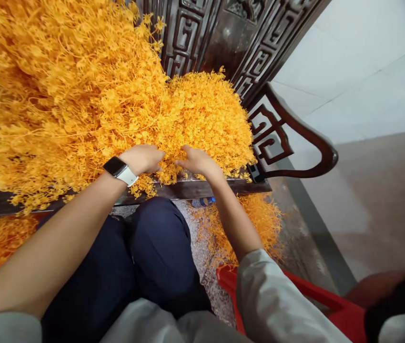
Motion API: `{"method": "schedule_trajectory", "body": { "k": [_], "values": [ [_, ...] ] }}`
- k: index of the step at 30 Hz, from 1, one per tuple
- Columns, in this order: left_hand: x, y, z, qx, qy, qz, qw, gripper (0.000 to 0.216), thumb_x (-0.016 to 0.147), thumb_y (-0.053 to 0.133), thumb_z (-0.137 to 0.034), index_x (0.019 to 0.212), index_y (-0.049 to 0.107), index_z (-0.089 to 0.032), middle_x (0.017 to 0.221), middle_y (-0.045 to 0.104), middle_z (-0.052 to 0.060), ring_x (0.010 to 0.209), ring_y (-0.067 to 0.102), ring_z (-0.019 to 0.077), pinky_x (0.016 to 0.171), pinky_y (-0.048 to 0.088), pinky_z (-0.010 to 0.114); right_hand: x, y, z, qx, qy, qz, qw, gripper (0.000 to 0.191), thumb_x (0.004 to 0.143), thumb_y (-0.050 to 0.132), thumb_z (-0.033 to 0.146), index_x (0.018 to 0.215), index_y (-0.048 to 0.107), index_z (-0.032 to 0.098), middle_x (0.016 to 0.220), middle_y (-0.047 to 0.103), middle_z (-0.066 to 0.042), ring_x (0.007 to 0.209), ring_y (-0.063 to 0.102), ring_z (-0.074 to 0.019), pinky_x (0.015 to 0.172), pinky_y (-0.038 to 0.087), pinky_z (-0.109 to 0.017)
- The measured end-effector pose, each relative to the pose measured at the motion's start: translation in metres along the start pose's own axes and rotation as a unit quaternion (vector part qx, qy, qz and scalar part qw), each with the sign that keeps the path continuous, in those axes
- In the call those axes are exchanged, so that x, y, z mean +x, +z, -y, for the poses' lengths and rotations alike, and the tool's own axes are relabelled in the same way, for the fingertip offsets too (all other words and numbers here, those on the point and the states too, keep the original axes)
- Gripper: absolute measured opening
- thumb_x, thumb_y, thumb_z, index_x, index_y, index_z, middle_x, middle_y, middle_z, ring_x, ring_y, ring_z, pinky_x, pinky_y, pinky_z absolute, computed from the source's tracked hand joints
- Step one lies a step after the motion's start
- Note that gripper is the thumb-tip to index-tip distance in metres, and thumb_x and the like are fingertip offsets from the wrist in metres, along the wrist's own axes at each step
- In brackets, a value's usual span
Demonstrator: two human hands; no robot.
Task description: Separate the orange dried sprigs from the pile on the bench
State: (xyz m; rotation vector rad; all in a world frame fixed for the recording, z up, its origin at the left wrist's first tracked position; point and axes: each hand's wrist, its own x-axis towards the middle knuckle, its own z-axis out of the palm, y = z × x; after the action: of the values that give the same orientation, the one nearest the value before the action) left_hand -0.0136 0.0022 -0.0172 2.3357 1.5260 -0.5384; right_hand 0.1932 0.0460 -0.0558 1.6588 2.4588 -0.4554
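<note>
Yellow-orange sprigs (70, 95) are covering the seat of a dark wooden bench (179, 190), heaping high on its left and forming a lower, denser mound (213, 116) toward its front right corner. Along the front edge, only a narrow strip of wood is showing between the hands and near that right corner; farther left, loose sprigs are spilling over the rim. The left hand (143, 158) is reaching over the front edge into the sprigs, fingers pointing right; whether it is pinching any, I cannot tell. The right hand (200, 162) is facing it just beyond the same edge, thumb and forefinger spreading apart at the lower mound's near side. A small gap is separating the two hands, with sprigs filling it.

Behind the heaps, the carved backrest (220, 45) is bounding the bench's rear edge, and a curved armrest (327, 155) is closing off its right end, with a pale wall (359, 71) standing beyond. The person's dark-trousered knees (161, 233) are crowding the space just before the front edge. Below the right corner, another pile (259, 221) is lying on the floor near a blue object (207, 201), partly hidden. A red plastic seat (350, 320) is standing beside the right sleeve (267, 286).
</note>
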Motion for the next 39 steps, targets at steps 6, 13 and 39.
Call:
{"method": "schedule_trajectory", "body": {
  "k": [6,13,39],
  "values": [
    [-0.002,0.002,0.002,-0.018,0.008,-0.047,0.999,0.044,0.102,0.058,-0.036,0.138,0.071,-0.014,0.131,0.073,0.025,0.116,0.072,0.0402,0.089,0.057,0.046,0.019,-0.043,0.026,-0.049,-0.107,-0.25,0.961,0.061,0.107,0.059,0.036,0.164,0.041,0.024,0.15,0.055,-0.018,0.138,0.054,-0.0363,0.114,0.048,-0.056],
    [-0.007,0.003,0.005,-0.01,0.015,-0.087,0.996,0.041,0.102,0.057,-0.035,0.133,0.072,-0.014,0.127,0.074,0.024,0.113,0.073,0.0384,0.085,0.057,0.044,0.058,-0.061,0.017,-0.036,-0.135,-0.35,0.926,0.035,0.11,0.05,0.048,0.116,0.074,0.024,0.14,0.056,-0.015,0.138,0.048,-0.0368,0.116,0.044,-0.063],
    [0.021,-0.004,0.018,-0.178,-0.098,-0.393,0.897,0.084,0.096,0.057,-0.039,0.172,0.029,-0.015,0.167,0.047,0.023,0.157,0.028,0.0505,0.12,0.025,0.066,0.008,-0.137,-0.066,0.332,-0.213,-0.456,0.798,0.055,0.107,0.034,0.073,0.117,0.063,0.028,0.137,0.062,-0.012,0.138,0.062,-0.0327,0.093,0.061,-0.054]
  ]
}}
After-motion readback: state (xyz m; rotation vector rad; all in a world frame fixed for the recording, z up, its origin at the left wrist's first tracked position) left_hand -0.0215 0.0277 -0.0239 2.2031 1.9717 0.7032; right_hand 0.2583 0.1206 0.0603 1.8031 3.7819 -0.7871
